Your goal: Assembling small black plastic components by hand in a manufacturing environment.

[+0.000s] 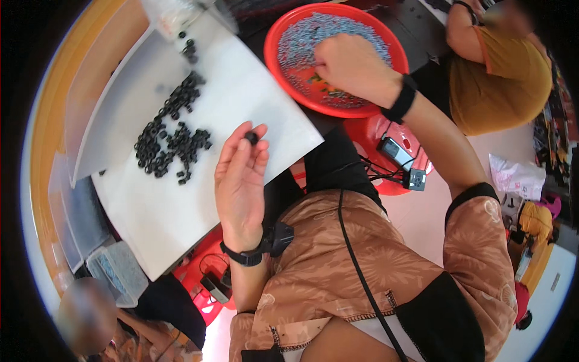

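Note:
My left hand (240,181) is raised palm up over the edge of the white tabletop. Its thumb and fingers pinch a small black ring-like part (251,137). Many parts of the same black kind lie in a loose heap (175,142) on the tabletop, left of that hand. At the upper right, my right hand (353,66) reaches into a red plastic basin (280,84) filled with small thin blue-grey pieces (329,27). The fingers of this hand curl down and inward, and whatever they hold is hidden beneath it.
A clear plastic bag (172,18) lies at the table's far end. Clear panels (72,139) border the left side, with a plastic box (117,271) below. Black cables and a device (395,154) rest on a red stool (356,130). Other people sit at lower left and upper right.

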A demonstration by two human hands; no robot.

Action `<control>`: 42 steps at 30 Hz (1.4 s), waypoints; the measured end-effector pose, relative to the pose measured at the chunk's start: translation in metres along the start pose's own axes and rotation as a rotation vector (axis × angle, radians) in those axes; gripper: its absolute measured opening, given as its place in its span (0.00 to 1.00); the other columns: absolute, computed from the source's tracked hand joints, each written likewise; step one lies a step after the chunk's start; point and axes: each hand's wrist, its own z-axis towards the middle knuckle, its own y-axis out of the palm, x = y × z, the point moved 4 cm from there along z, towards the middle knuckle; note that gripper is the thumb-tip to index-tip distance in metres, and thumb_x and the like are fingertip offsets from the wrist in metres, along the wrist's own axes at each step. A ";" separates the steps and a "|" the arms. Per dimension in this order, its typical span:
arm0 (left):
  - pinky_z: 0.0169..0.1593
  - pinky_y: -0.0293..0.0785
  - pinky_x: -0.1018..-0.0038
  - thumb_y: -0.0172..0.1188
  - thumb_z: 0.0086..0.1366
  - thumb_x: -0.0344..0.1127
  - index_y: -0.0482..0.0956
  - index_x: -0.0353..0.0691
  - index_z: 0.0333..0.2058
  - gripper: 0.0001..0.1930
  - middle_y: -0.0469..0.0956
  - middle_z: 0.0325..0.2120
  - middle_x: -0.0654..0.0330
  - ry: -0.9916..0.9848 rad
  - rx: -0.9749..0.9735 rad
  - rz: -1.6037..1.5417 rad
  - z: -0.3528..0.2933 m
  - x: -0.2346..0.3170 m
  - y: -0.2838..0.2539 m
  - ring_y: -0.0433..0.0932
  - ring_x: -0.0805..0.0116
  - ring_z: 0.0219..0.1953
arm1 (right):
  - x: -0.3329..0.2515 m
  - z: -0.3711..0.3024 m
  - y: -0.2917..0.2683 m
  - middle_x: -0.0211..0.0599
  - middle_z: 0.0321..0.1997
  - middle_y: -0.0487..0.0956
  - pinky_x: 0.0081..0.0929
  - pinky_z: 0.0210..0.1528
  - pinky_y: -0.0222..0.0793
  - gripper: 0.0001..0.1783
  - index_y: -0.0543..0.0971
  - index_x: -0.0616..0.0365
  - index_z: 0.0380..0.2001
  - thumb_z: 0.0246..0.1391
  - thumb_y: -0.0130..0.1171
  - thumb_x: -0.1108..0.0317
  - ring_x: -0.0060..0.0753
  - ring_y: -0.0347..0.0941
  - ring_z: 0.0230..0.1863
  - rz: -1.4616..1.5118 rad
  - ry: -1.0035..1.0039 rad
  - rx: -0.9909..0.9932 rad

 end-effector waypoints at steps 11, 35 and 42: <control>0.46 0.73 0.77 0.54 0.65 0.27 0.75 0.33 0.49 0.14 0.78 0.42 0.56 -0.040 -0.029 0.002 -0.005 0.006 -0.001 0.78 0.70 0.41 | -0.067 -0.035 -0.033 0.43 0.24 0.80 0.21 0.29 0.71 0.06 0.80 0.65 0.29 0.46 0.60 0.74 0.28 0.77 0.23 1.174 0.143 -0.052; 0.45 0.74 0.78 0.60 0.60 0.26 0.75 0.34 0.45 0.14 0.79 0.37 0.59 -0.007 -0.219 0.011 -0.030 0.023 -0.023 0.78 0.73 0.39 | -0.133 -0.029 -0.011 0.30 0.31 0.79 0.15 0.35 0.69 0.17 0.76 0.63 0.44 0.50 0.63 0.73 0.17 0.75 0.34 1.640 0.280 -0.814; 0.45 0.74 0.78 0.58 0.63 0.28 0.75 0.34 0.46 0.12 0.78 0.38 0.58 0.123 -0.218 -0.161 -0.037 0.029 -0.045 0.77 0.73 0.40 | -0.145 0.043 -0.015 0.32 0.25 0.79 0.22 0.29 0.68 0.12 0.82 0.58 0.34 0.53 0.59 0.61 0.25 0.74 0.25 1.008 -0.028 -0.324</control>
